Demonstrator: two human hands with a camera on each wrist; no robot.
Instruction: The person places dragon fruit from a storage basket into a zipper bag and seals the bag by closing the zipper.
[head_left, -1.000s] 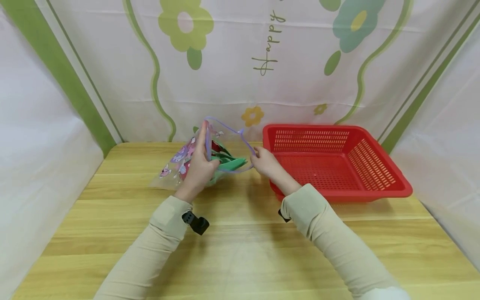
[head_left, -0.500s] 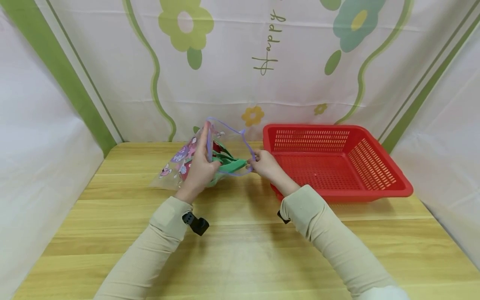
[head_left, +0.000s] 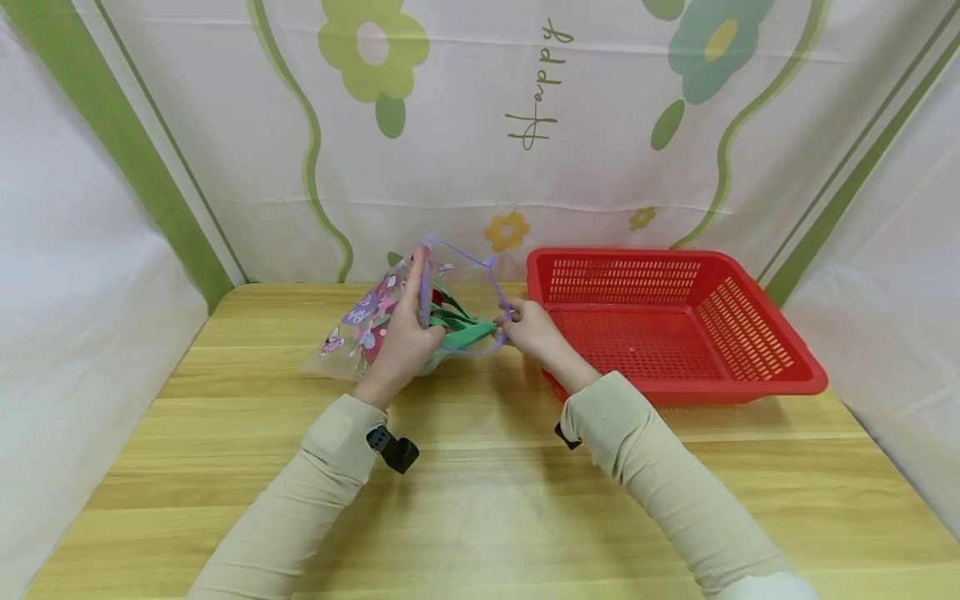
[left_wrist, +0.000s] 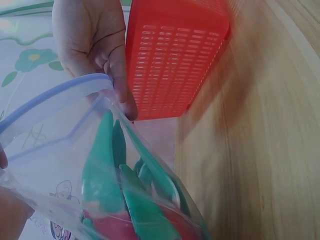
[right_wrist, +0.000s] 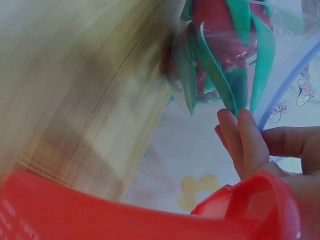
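A clear zip bag (head_left: pixel 348 342) with a purple rim and cartoon prints lies tilted on the table, its mouth spread to the right. Inside sits a red fruit-like object (right_wrist: pixel 220 35) with long green leaves (head_left: pixel 467 335), which point toward the mouth. My left hand (head_left: pixel 405 333) holds the mouth's left side, fingers stretched up along the rim and thumb across it; only bits of this hand show in the left wrist view. On the opposite side, my right hand (head_left: pixel 528 327) pinches the purple rim between thumb and fingers, fingertips close to the leaf tips.
A red perforated plastic basket (head_left: pixel 667 387) stands right of the bag, just beyond my right hand. The wooden table (head_left: pixel 465 500) ends at a white flower-print curtain (head_left: pixel 450 167) behind, with white cloth at both sides.
My left hand and the bag's left rim have shifted slightly right. The right fingers have closed in around the rim near the leaf tips. The basket stays put.
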